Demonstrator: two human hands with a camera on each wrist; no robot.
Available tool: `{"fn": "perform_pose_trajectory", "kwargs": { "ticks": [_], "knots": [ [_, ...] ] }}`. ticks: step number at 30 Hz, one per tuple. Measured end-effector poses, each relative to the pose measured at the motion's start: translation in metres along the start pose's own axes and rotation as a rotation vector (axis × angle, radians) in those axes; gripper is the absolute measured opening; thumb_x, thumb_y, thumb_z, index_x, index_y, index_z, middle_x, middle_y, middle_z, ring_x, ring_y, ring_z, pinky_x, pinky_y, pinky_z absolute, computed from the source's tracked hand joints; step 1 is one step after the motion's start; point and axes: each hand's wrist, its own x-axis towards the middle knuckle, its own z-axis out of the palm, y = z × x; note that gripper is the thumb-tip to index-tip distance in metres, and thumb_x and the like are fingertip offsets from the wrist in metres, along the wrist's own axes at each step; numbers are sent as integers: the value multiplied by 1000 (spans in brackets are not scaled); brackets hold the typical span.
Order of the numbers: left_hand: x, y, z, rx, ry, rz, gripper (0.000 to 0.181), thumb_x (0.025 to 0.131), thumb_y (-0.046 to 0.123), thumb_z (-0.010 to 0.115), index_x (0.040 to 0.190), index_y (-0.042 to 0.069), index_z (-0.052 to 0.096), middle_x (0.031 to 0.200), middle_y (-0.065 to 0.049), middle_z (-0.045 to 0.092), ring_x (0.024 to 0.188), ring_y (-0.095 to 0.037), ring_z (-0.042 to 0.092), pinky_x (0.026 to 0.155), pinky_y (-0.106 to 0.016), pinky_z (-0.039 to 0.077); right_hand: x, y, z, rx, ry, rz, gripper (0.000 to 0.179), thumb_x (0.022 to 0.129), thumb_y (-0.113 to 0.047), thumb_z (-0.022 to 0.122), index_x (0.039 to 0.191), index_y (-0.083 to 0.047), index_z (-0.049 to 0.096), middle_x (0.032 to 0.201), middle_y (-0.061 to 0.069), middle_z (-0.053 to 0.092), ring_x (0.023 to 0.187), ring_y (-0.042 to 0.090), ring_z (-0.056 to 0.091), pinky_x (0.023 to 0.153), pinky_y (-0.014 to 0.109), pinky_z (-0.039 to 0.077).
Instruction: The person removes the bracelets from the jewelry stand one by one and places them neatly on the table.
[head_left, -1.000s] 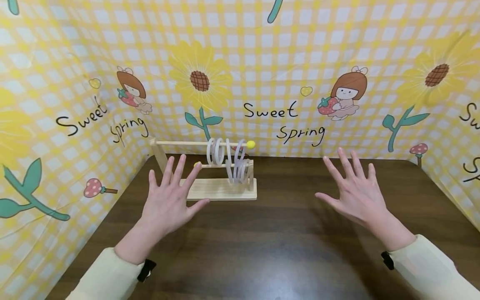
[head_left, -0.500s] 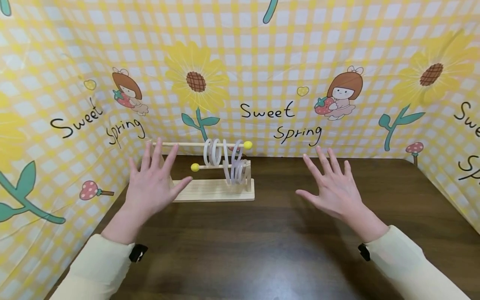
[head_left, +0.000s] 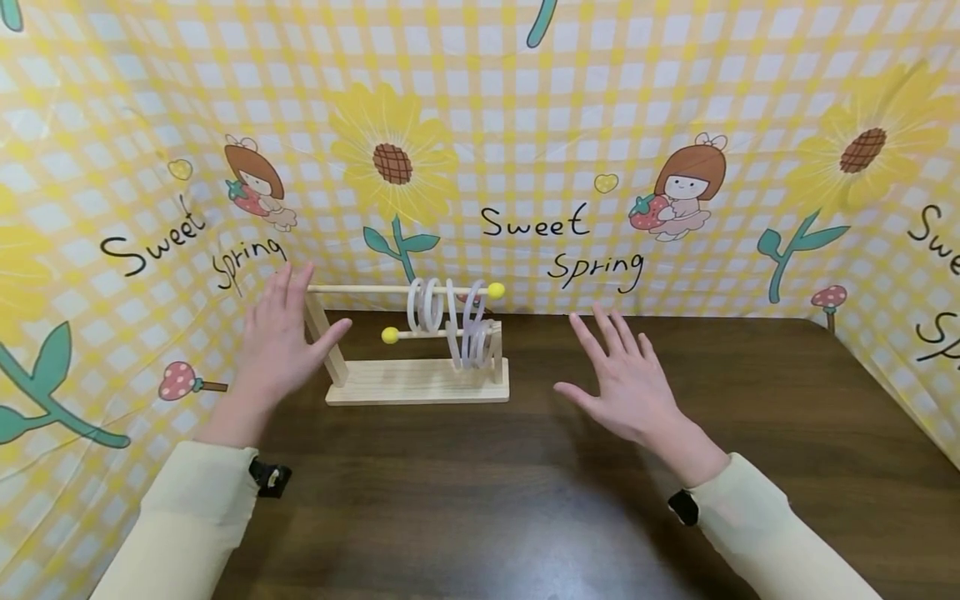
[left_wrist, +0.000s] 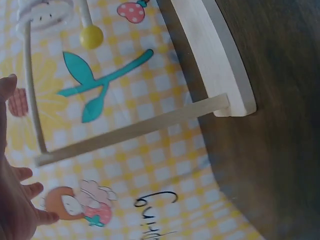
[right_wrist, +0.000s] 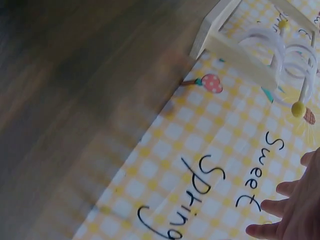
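A wooden rack [head_left: 420, 385] with a flat base stands on the table, with two horizontal rods tipped by yellow balls. Several pale translucent rings hang on it, one group on the upper rod [head_left: 360, 288], others around the lower rod near the right post. My left hand [head_left: 277, 342] is at the tall left post [head_left: 327, 343], thumb apart from the fingers; in the left wrist view its fingers look apart from the post. To the right of the rack, my right hand [head_left: 626, 383] hovers above the table with fingers spread and holds nothing.
The dark wooden table [head_left: 480, 500] extends in front and to the right of the rack. A yellow checked cloth [head_left: 525, 125] with flowers and lettering hangs close behind it and along both sides.
My left hand has moved left and slightly forward to the rack's tall post, its fingers drawing closer together. My right hand has moved left toward the rack. The rings stay on the rods.
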Motion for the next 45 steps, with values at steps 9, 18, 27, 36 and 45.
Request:
{"fn": "perform_pose_trajectory", "kwargs": {
  "ticks": [9, 18, 27, 36, 45],
  "knots": [
    [10, -14, 13, -329, 156, 32, 80, 92, 15, 68, 154, 10, 18, 152, -24, 25, 134, -45, 28, 107, -59, 24, 10, -19, 22, 224, 110, -62, 82, 93, -57, 54, 156, -19, 17, 158, 10, 23, 140, 32, 26, 104, 57, 30],
    [15, -27, 25, -560, 156, -37, 69, 95, 1, 59, 153, 14, 24, 144, -23, 36, 120, -42, 45, 90, -45, 43, 27, -40, 41, 497, 210, -40, 65, 95, -35, 63, 148, -12, 35, 143, 10, 45, 127, 28, 44, 90, 53, 45],
    [7, -4, 11, -617, 159, -41, 48, 97, -8, 49, 142, 0, 37, 136, -30, 44, 113, -49, 51, 75, -11, 40, 47, -61, 50, 754, 259, -34, 51, 95, -19, 64, 139, -4, 44, 135, 9, 53, 120, 28, 51, 90, 46, 45],
    [8, -9, 18, -652, 193, -79, 44, 97, -9, 47, 139, 1, 42, 133, -22, 49, 111, -36, 55, 82, -16, 42, 67, -85, 60, 971, 331, -9, 37, 94, -11, 65, 127, -3, 51, 123, 15, 61, 102, 31, 59, 71, 38, 46],
    [11, -25, 36, -588, 216, -133, 45, 100, 2, 49, 143, 13, 42, 117, -23, 60, 107, -28, 57, 80, -15, 40, 78, -102, 65, 1152, 374, 90, 31, 92, -6, 66, 119, 2, 54, 114, 16, 65, 90, 25, 59, 63, 24, 40]
  ]
}}
